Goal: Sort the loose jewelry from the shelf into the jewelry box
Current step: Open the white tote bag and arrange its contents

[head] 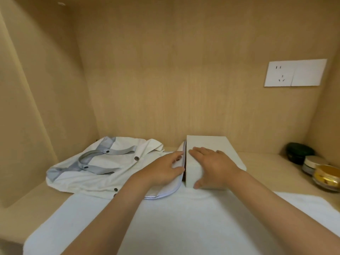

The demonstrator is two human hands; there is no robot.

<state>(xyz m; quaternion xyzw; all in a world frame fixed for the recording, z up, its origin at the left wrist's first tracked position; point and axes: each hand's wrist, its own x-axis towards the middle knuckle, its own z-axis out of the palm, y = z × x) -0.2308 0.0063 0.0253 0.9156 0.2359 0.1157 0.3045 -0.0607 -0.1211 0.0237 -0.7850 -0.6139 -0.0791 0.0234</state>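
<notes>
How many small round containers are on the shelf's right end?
3. The dark green container sits farthest back, the grey container with a cream lid before it, the gold container nearest, cut by the picture's edge; more may hide beyond.

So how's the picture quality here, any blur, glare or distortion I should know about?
Head view: warm, even light, no glare, one dark shadow between case and box; head view again, wide-angle bend bows the shelf walls and skews the socket plate; the front cloth is nearly washed out, the jars at the right edge soft.
</notes>
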